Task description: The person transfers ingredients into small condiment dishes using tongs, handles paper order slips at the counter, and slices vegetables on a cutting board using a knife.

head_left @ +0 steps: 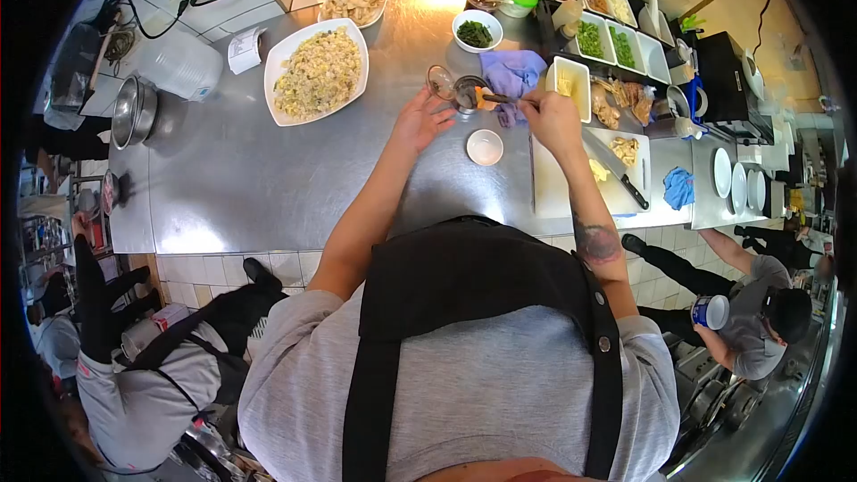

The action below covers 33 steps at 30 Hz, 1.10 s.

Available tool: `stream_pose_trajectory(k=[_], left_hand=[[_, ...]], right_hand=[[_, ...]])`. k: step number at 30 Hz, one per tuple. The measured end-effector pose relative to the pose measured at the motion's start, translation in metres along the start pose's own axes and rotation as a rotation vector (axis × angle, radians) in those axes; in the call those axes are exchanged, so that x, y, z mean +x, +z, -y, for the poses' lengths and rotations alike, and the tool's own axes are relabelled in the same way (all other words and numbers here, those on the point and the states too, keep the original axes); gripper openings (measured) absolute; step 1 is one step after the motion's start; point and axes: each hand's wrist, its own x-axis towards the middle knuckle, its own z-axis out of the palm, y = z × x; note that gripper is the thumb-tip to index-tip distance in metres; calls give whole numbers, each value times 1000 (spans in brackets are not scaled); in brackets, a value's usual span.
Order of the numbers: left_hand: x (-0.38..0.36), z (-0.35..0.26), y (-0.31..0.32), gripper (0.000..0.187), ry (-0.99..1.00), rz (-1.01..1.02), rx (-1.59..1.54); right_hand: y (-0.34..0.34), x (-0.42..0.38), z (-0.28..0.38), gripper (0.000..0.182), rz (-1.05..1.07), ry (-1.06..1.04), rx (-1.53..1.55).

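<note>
My left hand (421,121) is at the small clear glass bowl (440,81), thumb and fingertips at its near rim, the other fingers loosely curled. Right beside it sits a small metal bowl (468,93) with something dark inside. My right hand (555,120) grips the dark handle of a spatula (500,98), whose orange end lies at the metal bowl's right rim. Close below is a small white bowl (485,147). A purple cloth (512,73) lies crumpled behind the spatula.
A white cutting board (555,180) holds a knife (630,186) and chopped pieces. At left stands a large white dish of mixed food (317,77). Containers of chopped ingredients (607,40) line the back right. A blue cloth (678,188) lies right. Other people work on both sides.
</note>
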Motion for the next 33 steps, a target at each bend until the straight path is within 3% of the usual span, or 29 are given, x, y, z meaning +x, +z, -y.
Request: stream_pose_trajectory(k=[11,17,23,26,29,33], left_hand=[[-11,9,2,41,-26,-10,-44],[-18,2,2,38,65,-164,70],[-22,-6,-16,21,203,-402,732],[-16,3,-28,20,404,-430,871],[-17,3,-26,26,610,-462,1254],[-17,3,-10,30,672,-475,1459]], right_hand=[[29,-54,-3,24,406,187,-126],[0,-37,0,25,327,139,-108],[7,7,12,23,138,63,-143],[36,25,15,24,170,-13,-287],[49,30,28,25,122,-92,-262],[53,33,20,24,183,-55,-266]])
